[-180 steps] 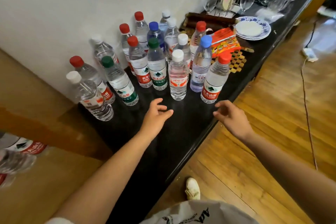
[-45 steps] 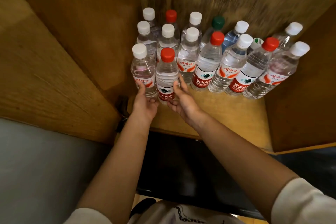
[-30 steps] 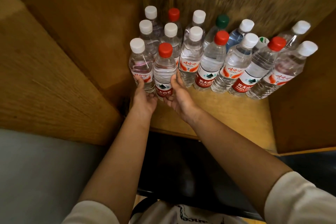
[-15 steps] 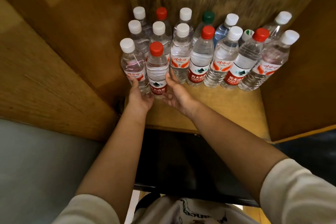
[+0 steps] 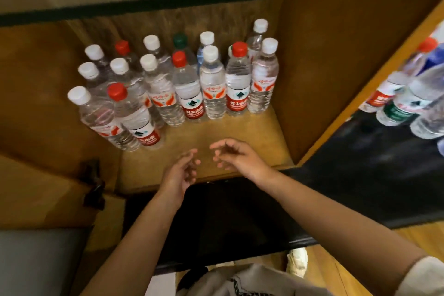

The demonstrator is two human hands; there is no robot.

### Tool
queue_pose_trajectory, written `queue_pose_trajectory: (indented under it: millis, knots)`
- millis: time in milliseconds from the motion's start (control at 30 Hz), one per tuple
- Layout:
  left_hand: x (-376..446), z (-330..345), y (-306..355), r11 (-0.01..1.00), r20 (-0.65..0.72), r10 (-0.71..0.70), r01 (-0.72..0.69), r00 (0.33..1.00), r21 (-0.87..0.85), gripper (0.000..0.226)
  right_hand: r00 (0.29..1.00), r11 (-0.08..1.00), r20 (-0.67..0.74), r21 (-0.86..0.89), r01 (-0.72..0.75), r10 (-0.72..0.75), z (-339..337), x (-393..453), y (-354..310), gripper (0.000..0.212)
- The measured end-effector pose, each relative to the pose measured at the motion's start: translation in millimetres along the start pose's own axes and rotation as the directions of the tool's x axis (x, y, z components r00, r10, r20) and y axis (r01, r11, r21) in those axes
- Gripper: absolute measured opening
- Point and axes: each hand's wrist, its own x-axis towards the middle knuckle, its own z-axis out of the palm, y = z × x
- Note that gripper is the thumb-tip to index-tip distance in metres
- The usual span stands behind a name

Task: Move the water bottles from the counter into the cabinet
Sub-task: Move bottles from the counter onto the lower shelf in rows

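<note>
Both hands have come back from the two front bottles, which now stand alone at the cabinet's [image 5: 240, 132] front left. From the head view, my left hand [image 5: 179, 172] and right hand [image 5: 236, 157] hover empty, fingers loosely apart, touching nothing. More water bottles [image 5: 403, 101] stand upright on the counter [image 5: 374, 175], far to my right, nearer my right hand.
</note>
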Motion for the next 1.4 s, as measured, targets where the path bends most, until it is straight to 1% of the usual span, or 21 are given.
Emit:
queue_pose_trajectory:
  millis: [100, 200, 267, 333, 400, 467, 533, 600, 667, 767, 800, 833, 900, 933, 1000, 1067, 1167, 1233, 1267, 1333, 1400]
  knots:
    - [-17.5, 36.7, -10.4, 0.97, 0.135, 0.056, -0.086, 0.989, 0.229, 0.017, 0.998, 0.999, -0.06, -0.035, 0.035, -0.037, -42.2, -34.5, 24.4, 0.02]
    - [-33.1, 77.5, -21.2, 0.878, 0.312, 0.092, -0.225, 0.946, 0.423, 0.017, 0.983, 0.996, -0.166, -0.065, 0.063, -0.073, -89.5, -68.5, 44.9, 0.026]
    - [-41.7, 107.5, -31.9, 0.79, 0.455, 0.035, -0.303, 0.89, 0.533, 0.018, 0.97, 0.993, -0.227, -0.096, 0.064, -0.084, -122.7, -90.6, 55.9, 0.031]
    - [-48.2, 140.3, -45.3, 0.709, 0.575, -0.051, -0.376, 0.816, 0.597, 0.016, 0.954, 0.994, -0.29, -0.101, 0.052, -0.079, -155.8, -111.1, 66.0, 0.034]
    - [-54.2, 176.1, -57.7, 0.637, 0.644, -0.124, -0.437, 0.755, 0.635, 0.014, 0.928, 0.995, -0.367, -0.09, 0.037, -0.067, -188.9, -128.3, 76.7, 0.033]
    - [-59.4, 213.1, -66.7, 0.591, 0.671, -0.173, -0.469, 0.721, 0.657, 0.014, 0.898, 0.998, -0.438, -0.064, 0.027, -0.053, -220.6, -142.2, 87.8, 0.03]
    - [-62.4, 250.2, -71.6, 0.584, 0.671, -0.171, -0.475, 0.721, 0.659, 0.016, 0.86, 0.999, -0.509, -0.03, 0.027, -0.039, -252.2, -152.0, 98.6, 0.028]
    - [-61.8, 286.1, -72.8, 0.62, 0.648, -0.115, -0.455, 0.753, 0.639, 0.028, 0.795, 1.0, -0.607, 0.009, 0.017, -0.008, -284.8, -157.5, 109.0, 0.028]
    - [-56.8, 319.4, -70.4, 0.723, 0.581, -0.035, -0.38, 0.813, 0.576, 0.046, 0.69, 0.998, -0.723, 0.063, 0.011, 0.038, -318.9, -160.3, 119.9, 0.027]
    - [-40.0, 360.2, -59.9, 0.888, 0.399, 0.074, -0.243, 0.914, 0.391, 0.069, 0.485, 0.979, -0.865, 0.189, 0.073, 0.13, -366.8, -164.1, 131.1, 0.016]
    - [-33.0, 370.8, -55.5, 0.915, 0.346, 0.108, -0.229, 0.932, 0.331, 0.074, 0.417, 0.972, -0.895, 0.214, 0.093, 0.157, -380.9, -165.3, 132.4, 0.018]
    - [-26.1, 379.7, -51.0, 0.929, 0.302, 0.148, -0.237, 0.942, 0.283, 0.079, 0.363, 0.968, -0.916, 0.223, 0.115, 0.168, -394.5, -166.7, 132.4, 0.029]
    - [-13.7, 394.9, -41.8, 0.931, 0.223, 0.23, -0.281, 0.947, 0.233, 0.083, 0.312, 0.965, -0.94, 0.2, 0.172, 0.139, -418.8, -169.2, 127.9, 0.055]
    - [-8.6, 401.5, -37.3, 0.928, 0.189, 0.258, -0.297, 0.947, 0.223, 0.086, 0.315, 0.966, -0.942, 0.179, 0.188, 0.113, -429.3, -170.0, 124.8, 0.065]
    - [-2.2, 413.4, -28.3, 0.924, 0.148, 0.29, -0.317, 0.945, 0.212, 0.09, 0.359, 0.971, -0.93, 0.158, 0.182, 0.084, -446.8, -171.1, 118.8, 0.08]
    - [1.2, 423.6, -20.2, 0.915, 0.142, 0.316, -0.341, 0.938, 0.217, 0.091, 0.405, 0.977, -0.912, 0.14, 0.163, 0.063, -461.0, -169.9, 114.8, 0.086]
    - [3.9, 435.4, -8.9, 0.861, 0.168, 0.423, -0.453, 0.89, 0.231, 0.079, 0.469, 0.983, -0.883, 0.088, 0.161, 0.002, -477.2, -166.1, 110.6, 0.078]
    - [4.4, 441.3, -1.3, 0.809, 0.202, 0.48, -0.52, 0.854, 0.274, 0.063, 0.52, 0.987, -0.853, 0.056, 0.148, -0.03, -484.0, -165.0, 109.1, 0.066]
    - [4.7, 443.4, 1.9, 0.788, 0.217, 0.489, -0.535, 0.845, 0.305, 0.055, 0.55, 0.99, -0.835, 0.046, 0.137, -0.037, -486.5, -165.2, 109.7, 0.064]
    - [6.5, 444.6, 5.2, 0.756, 0.234, 0.493, -0.546, 0.838, 0.361, 0.047, 0.592, 0.993, -0.804, 0.016, 0.118, -0.057, -488.9, -168.0, 112.8, 0.065]
    - [8.1, 441.7, 4.8, 0.726, 0.263, 0.508, -0.572, 0.82, 0.383, 0.047, 0.6, 0.995, -0.795, -0.039, 0.089, -0.085, -489.3, -172.3, 116.5, 0.068]
